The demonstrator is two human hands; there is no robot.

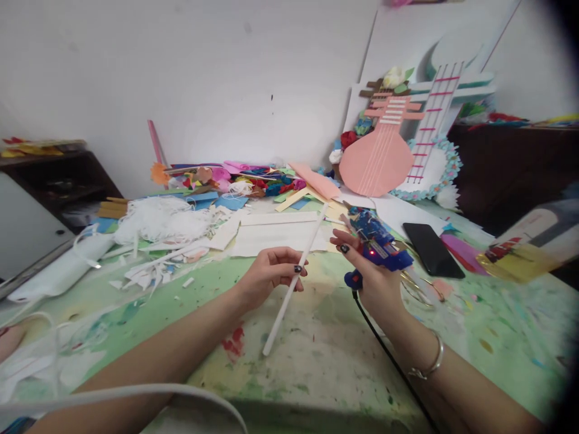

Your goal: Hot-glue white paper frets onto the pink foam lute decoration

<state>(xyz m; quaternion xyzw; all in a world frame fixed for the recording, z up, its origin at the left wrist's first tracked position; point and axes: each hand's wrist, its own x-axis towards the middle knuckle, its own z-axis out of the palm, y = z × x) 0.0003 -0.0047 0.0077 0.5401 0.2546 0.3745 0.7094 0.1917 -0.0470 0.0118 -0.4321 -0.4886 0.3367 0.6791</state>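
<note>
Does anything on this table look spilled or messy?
Yes. A red smear stains the table near the white stick in the left hand, and shredded white paper lies heaped at the far left.

Soft, even light fills the workroom, brightest on the white wall [203, 72]; shadows on the table [325, 361] are faint. The centre is fairly sharp: a white stick [283, 313] and a glue gun [380, 244], its red lamp glowing, stand clear. The edges bow and smear. A yellow object [520, 259] at right is blurred, perhaps by motion, and the right corners go black.
</note>
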